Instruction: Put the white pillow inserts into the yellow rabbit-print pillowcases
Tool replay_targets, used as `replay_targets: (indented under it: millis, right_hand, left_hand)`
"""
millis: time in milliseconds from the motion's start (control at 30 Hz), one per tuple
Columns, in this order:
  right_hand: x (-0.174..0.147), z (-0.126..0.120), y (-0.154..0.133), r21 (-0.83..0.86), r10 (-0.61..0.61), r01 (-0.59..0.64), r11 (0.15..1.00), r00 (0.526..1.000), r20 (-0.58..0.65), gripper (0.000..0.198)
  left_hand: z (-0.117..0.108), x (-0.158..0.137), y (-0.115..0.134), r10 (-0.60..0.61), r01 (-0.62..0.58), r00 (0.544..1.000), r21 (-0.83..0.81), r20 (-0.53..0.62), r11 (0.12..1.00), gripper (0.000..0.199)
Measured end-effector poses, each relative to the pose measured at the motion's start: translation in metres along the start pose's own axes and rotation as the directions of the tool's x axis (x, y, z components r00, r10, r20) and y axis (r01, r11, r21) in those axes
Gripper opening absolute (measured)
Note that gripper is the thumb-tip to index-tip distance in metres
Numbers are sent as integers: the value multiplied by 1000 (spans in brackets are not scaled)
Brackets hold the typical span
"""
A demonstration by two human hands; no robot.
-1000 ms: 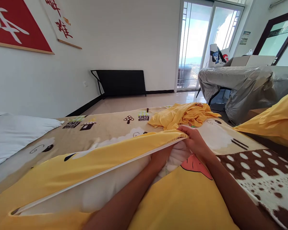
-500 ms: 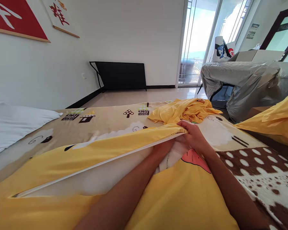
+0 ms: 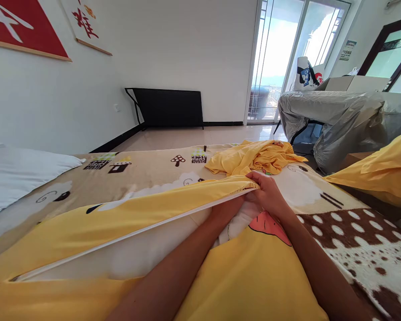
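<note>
A yellow duvet cover (image 3: 254,272) with a pink printed patch lies in front of me. Its long zip-edged opening gapes, and a white quilt (image 3: 130,249) shows inside. My right hand (image 3: 266,191) pinches the cover's fabric at the far right end of this opening, thumb and fingers closed on the edge. Reaching in through the gap, my left hand (image 3: 229,208) is close beside the right one, at the same corner. Its fingers are hidden behind the edge and the white filling, so their grip does not show.
Beneath everything is a beige and brown patterned blanket (image 3: 147,167). Crumpled yellow cloth (image 3: 254,157) lies beyond my hands, a white pillow (image 3: 23,174) at the left. More yellow fabric (image 3: 384,171) is at right, before a plastic-covered table (image 3: 334,107). A black folded frame (image 3: 169,108) leans against the wall.
The view has shifted very slightly. Both hands stay at the same corner of the opening, and the cover and quilt look nearly unchanged.
</note>
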State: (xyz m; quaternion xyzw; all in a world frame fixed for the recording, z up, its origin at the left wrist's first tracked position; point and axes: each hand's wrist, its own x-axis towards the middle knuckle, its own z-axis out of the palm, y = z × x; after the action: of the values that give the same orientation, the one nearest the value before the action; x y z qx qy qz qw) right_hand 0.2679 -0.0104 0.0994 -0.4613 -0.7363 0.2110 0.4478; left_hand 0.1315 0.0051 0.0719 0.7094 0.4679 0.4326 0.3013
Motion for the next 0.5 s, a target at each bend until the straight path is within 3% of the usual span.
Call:
replay_targets:
  millis: [167,500]
  right_hand:
    - [0,0,-1,-36,-31,30,999,999,-13,22]
    - [2,10,4,195,19,-15,981,1000,-18,20]
  left_hand:
    - [0,-1,-8,-25,26,998,18,-49,999,24]
    - [6,8,-21,-7,12,998,69,-68,998,22]
